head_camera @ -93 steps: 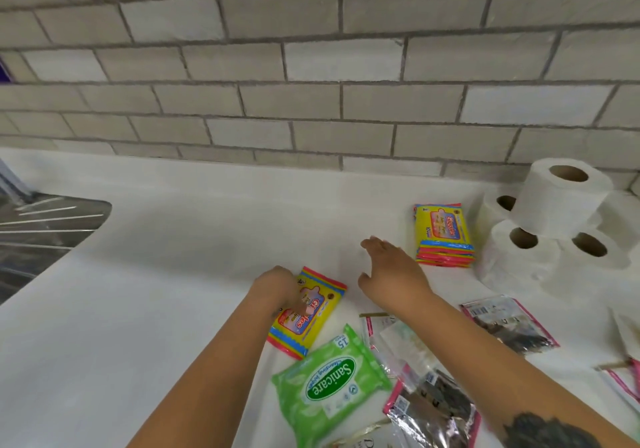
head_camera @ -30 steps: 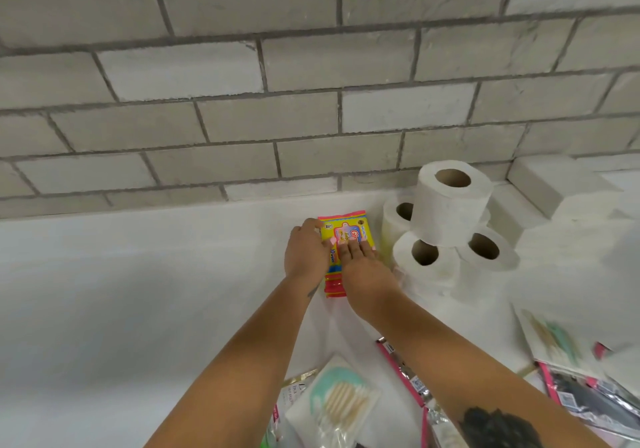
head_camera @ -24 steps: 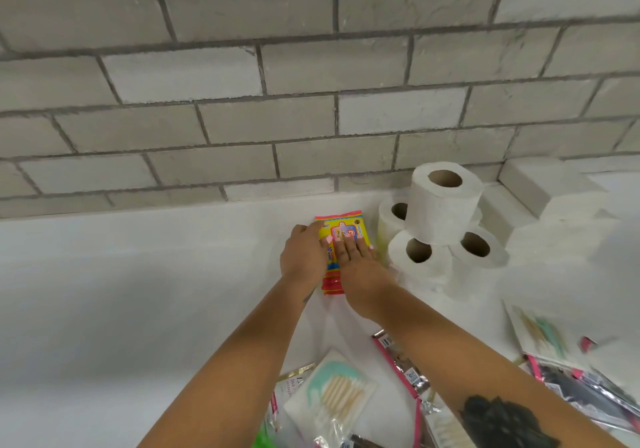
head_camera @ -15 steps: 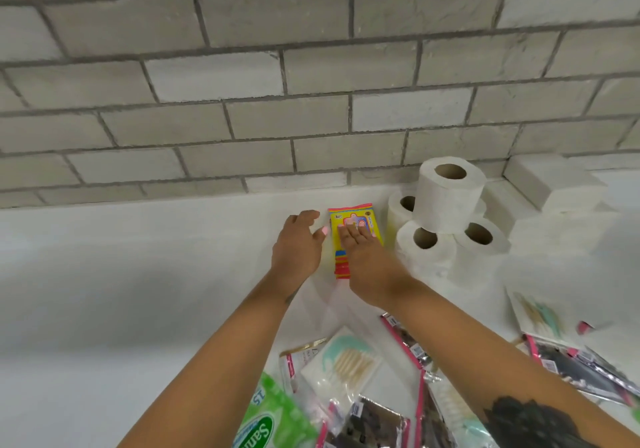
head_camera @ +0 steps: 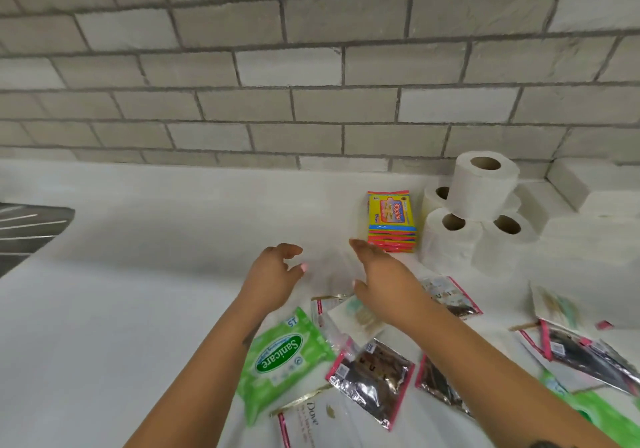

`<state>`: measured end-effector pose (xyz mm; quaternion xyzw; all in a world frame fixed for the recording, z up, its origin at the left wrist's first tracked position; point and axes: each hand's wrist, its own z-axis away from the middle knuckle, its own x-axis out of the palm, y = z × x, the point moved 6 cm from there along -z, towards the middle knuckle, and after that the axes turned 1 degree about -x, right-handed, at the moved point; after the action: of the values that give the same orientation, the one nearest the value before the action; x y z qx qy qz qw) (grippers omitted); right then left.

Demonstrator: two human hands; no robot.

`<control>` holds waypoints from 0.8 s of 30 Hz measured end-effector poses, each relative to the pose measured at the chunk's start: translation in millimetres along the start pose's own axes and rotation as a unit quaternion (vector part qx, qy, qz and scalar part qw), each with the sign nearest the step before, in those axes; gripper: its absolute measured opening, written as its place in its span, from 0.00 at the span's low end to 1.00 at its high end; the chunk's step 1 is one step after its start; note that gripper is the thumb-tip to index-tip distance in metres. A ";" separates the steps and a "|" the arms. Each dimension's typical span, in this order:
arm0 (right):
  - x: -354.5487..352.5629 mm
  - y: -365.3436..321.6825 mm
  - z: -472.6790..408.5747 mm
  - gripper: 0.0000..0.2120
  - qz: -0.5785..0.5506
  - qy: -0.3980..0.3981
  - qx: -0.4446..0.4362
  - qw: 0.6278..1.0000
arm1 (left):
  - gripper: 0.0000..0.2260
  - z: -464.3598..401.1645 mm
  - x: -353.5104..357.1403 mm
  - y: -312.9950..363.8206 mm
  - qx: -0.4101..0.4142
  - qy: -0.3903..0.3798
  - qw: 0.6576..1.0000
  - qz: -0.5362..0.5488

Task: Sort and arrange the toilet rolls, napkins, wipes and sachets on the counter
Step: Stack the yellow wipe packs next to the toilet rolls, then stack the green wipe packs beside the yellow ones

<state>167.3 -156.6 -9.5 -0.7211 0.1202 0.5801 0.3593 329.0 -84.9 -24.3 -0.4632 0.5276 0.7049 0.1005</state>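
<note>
A stack of yellow wipe packs lies against the pile of toilet rolls at the back of the white counter. White napkin blocks sit to the right of the rolls. My left hand and my right hand hover apart over the counter, in front of the yellow stack, fingers relaxed and holding nothing. Below them lie a green Sanicare wipes pack, a white Dove sachet, dark foil sachets and clear packets.
A grey tiled wall runs behind the counter. A metal sink drainer shows at the left edge. More sachets and a second green pack lie at the lower right.
Both hands have let go of the yellow wipe stack and drawn back toward me. The view has tilted down and left, showing the green pack and sachets again.
</note>
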 end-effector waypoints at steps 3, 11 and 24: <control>1.1 -6.6 13.8 0.31 -0.012 -0.004 -0.018 1.000 | 0.18 23.7 -3.1 -15.5 -0.027 -0.009 1.000 -0.004; 6.4 -14.5 44.6 0.32 -0.026 -0.024 -0.052 0.998 | 0.26 71.5 6.7 -46.5 -0.103 -0.093 0.988 -0.074; 15.0 -1.3 76.2 0.31 -0.041 -0.040 -0.039 0.998 | 0.46 93.7 30.5 -67.0 -0.143 -0.145 0.944 -0.261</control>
<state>115.4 -101.9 -28.1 -0.7152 0.0534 0.5971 0.3594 303.2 11.2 -89.7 -0.4869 0.2621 0.7815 0.2890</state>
